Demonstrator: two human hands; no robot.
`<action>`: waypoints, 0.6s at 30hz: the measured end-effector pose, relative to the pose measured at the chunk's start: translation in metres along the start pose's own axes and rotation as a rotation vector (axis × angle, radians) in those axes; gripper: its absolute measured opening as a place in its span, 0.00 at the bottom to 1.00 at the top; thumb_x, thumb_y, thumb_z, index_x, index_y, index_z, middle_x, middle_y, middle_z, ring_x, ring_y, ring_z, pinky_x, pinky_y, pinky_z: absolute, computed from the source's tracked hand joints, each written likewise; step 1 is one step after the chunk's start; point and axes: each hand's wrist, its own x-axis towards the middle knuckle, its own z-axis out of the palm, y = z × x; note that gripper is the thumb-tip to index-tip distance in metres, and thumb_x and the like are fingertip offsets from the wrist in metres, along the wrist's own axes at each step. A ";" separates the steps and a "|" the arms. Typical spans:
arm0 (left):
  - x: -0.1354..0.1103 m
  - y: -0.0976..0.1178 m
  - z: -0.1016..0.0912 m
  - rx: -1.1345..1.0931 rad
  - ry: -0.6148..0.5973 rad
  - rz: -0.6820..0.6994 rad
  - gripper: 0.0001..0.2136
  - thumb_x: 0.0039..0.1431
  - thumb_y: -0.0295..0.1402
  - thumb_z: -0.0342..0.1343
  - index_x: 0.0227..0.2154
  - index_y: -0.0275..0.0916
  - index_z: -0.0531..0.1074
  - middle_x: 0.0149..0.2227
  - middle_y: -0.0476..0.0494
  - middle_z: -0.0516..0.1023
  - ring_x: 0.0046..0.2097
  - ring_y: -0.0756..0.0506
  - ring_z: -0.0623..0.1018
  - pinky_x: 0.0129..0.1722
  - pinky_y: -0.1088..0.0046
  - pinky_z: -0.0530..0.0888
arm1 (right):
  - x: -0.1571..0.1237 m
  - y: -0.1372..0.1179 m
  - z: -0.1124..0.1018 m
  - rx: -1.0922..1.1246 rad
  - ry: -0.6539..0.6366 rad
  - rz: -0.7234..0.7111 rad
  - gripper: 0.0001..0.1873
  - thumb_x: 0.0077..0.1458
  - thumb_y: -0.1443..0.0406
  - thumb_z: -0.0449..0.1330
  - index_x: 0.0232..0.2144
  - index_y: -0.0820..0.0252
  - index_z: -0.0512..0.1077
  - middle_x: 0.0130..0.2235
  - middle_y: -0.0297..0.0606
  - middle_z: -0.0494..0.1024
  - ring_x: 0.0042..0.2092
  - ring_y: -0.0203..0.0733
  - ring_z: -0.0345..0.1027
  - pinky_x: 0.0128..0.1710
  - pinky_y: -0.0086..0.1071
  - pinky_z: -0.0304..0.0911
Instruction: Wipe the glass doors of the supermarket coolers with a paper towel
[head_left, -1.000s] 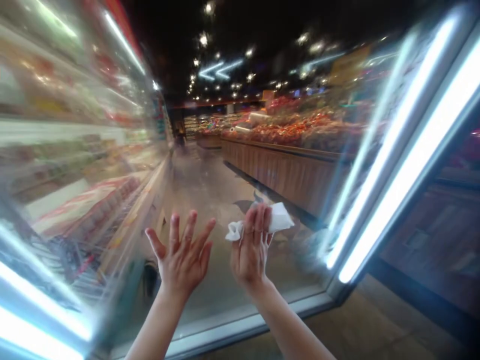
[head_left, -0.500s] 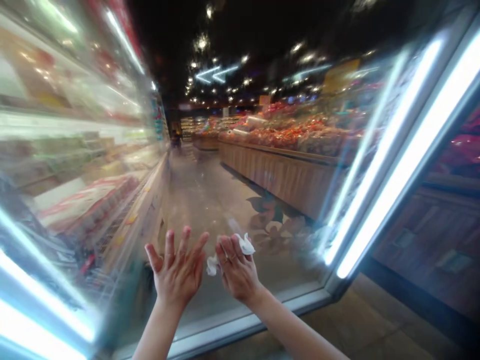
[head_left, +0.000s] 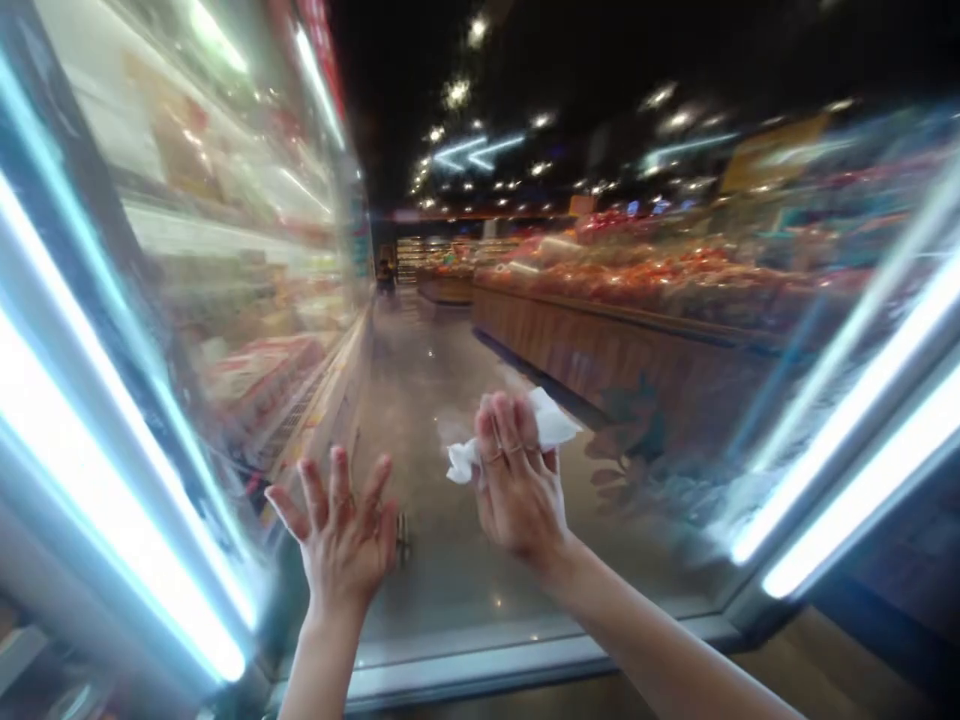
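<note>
My left hand [head_left: 341, 545] has its fingers spread and holds nothing; its palm faces a framed glass pane [head_left: 450, 590]. Higher up and to the right, my right hand [head_left: 521, 480] keeps its fingers together over a crumpled white tissue [head_left: 556, 420]. The tissue sticks out on both sides of the fingers, and its middle is hidden under them. That hand appears to press the tissue against the pane. Rings show on the right hand's fingers.
Bright light tubes [head_left: 112, 480] slant along the left side, with more tubes [head_left: 862, 480] at the right. A metal frame edge [head_left: 480, 665] runs below. Beyond the pane appear lit shelves [head_left: 262, 230], a shop aisle [head_left: 420, 350] and a wooden produce stand [head_left: 555, 345], partly blurred.
My right hand has moved up and right with the tissue, away from my left hand. More of the tissue shows. My left hand stays spread, slightly further left in view. The view has shifted.
</note>
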 end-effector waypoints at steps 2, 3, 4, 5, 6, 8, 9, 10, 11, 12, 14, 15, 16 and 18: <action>0.003 -0.014 -0.006 0.017 0.016 -0.042 0.40 0.62 0.33 0.60 0.72 0.57 0.45 0.76 0.49 0.32 0.76 0.37 0.33 0.71 0.35 0.34 | 0.005 -0.006 0.002 0.015 -0.025 -0.137 0.37 0.66 0.69 0.51 0.74 0.65 0.46 0.72 0.44 0.58 0.76 0.44 0.34 0.75 0.53 0.40; 0.004 -0.019 -0.008 0.020 0.018 -0.047 0.40 0.63 0.32 0.59 0.72 0.56 0.44 0.76 0.48 0.32 0.76 0.36 0.33 0.71 0.34 0.35 | 0.007 -0.010 0.003 0.030 -0.049 -0.261 0.34 0.66 0.71 0.49 0.72 0.65 0.51 0.72 0.41 0.58 0.76 0.41 0.34 0.76 0.51 0.38; 0.005 -0.023 -0.009 0.019 0.018 -0.045 0.40 0.63 0.31 0.59 0.72 0.56 0.45 0.76 0.48 0.32 0.76 0.36 0.33 0.71 0.34 0.35 | 0.011 -0.012 0.003 0.047 -0.074 -0.383 0.32 0.66 0.72 0.48 0.71 0.65 0.55 0.72 0.39 0.59 0.76 0.38 0.35 0.76 0.49 0.36; 0.005 -0.025 -0.009 0.014 0.016 -0.039 0.40 0.63 0.31 0.59 0.72 0.56 0.45 0.77 0.48 0.33 0.76 0.36 0.34 0.71 0.35 0.35 | 0.017 -0.014 0.003 0.061 -0.094 -0.466 0.31 0.65 0.73 0.48 0.69 0.64 0.58 0.72 0.37 0.59 0.76 0.36 0.36 0.76 0.47 0.36; 0.005 -0.026 -0.009 0.009 0.015 -0.035 0.40 0.62 0.31 0.59 0.72 0.56 0.46 0.77 0.48 0.34 0.76 0.36 0.34 0.72 0.35 0.35 | 0.026 -0.016 0.002 0.069 -0.107 -0.494 0.31 0.65 0.73 0.49 0.69 0.65 0.59 0.72 0.36 0.59 0.76 0.37 0.36 0.76 0.47 0.36; 0.006 -0.024 -0.007 -0.005 0.019 -0.036 0.40 0.62 0.31 0.59 0.72 0.56 0.46 0.77 0.49 0.34 0.76 0.37 0.34 0.71 0.36 0.34 | 0.048 -0.017 -0.001 0.067 -0.101 -0.407 0.33 0.65 0.71 0.51 0.71 0.65 0.56 0.72 0.39 0.58 0.76 0.41 0.35 0.76 0.49 0.38; 0.006 -0.022 -0.006 -0.013 0.022 -0.038 0.40 0.62 0.30 0.59 0.72 0.57 0.46 0.77 0.49 0.34 0.76 0.37 0.34 0.71 0.35 0.34 | 0.058 -0.017 -0.003 0.058 -0.086 -0.332 0.34 0.65 0.69 0.52 0.72 0.66 0.53 0.73 0.42 0.56 0.76 0.43 0.34 0.75 0.51 0.39; 0.007 -0.020 -0.005 -0.021 0.024 -0.041 0.40 0.62 0.31 0.59 0.72 0.57 0.45 0.76 0.49 0.34 0.76 0.37 0.33 0.71 0.34 0.34 | 0.067 -0.017 -0.005 0.047 -0.068 -0.276 0.35 0.66 0.69 0.52 0.72 0.67 0.50 0.73 0.44 0.55 0.77 0.45 0.32 0.75 0.53 0.39; 0.008 -0.019 -0.005 -0.032 0.025 -0.044 0.40 0.62 0.31 0.59 0.72 0.57 0.45 0.76 0.49 0.34 0.76 0.37 0.33 0.71 0.34 0.35 | 0.073 -0.017 -0.006 0.039 -0.055 -0.257 0.36 0.66 0.68 0.52 0.73 0.68 0.49 0.74 0.45 0.53 0.77 0.46 0.31 0.75 0.53 0.38; 0.008 -0.017 -0.004 -0.043 0.024 -0.049 0.40 0.63 0.31 0.59 0.72 0.58 0.45 0.76 0.49 0.35 0.76 0.37 0.32 0.71 0.33 0.35 | 0.075 -0.017 -0.007 0.038 -0.053 -0.284 0.35 0.66 0.69 0.51 0.72 0.68 0.49 0.74 0.45 0.53 0.77 0.46 0.30 0.75 0.53 0.37; 0.010 -0.015 -0.003 -0.061 0.018 -0.063 0.39 0.63 0.32 0.58 0.72 0.57 0.46 0.76 0.49 0.36 0.76 0.37 0.31 0.71 0.34 0.35 | 0.073 -0.014 -0.007 0.046 -0.087 -0.413 0.34 0.67 0.69 0.50 0.72 0.68 0.50 0.73 0.43 0.54 0.77 0.43 0.32 0.75 0.51 0.36; 0.011 -0.014 -0.003 -0.069 0.016 -0.070 0.38 0.64 0.32 0.58 0.72 0.57 0.47 0.76 0.50 0.36 0.76 0.37 0.32 0.72 0.34 0.35 | 0.071 -0.011 -0.007 0.046 -0.109 -0.466 0.34 0.67 0.69 0.49 0.72 0.67 0.49 0.73 0.42 0.56 0.76 0.41 0.33 0.75 0.50 0.37; 0.012 -0.012 -0.003 -0.076 0.018 -0.074 0.38 0.64 0.33 0.58 0.72 0.57 0.47 0.76 0.50 0.35 0.76 0.37 0.33 0.72 0.35 0.35 | 0.070 -0.008 -0.008 0.038 -0.118 -0.479 0.35 0.67 0.69 0.50 0.73 0.66 0.47 0.73 0.42 0.56 0.76 0.41 0.34 0.75 0.50 0.38; 0.013 -0.010 -0.002 -0.086 0.029 -0.076 0.38 0.63 0.33 0.59 0.72 0.57 0.47 0.76 0.51 0.35 0.76 0.38 0.34 0.72 0.36 0.35 | 0.070 -0.002 -0.009 -0.002 -0.090 -0.370 0.38 0.68 0.69 0.51 0.74 0.65 0.41 0.73 0.44 0.56 0.76 0.43 0.35 0.74 0.51 0.41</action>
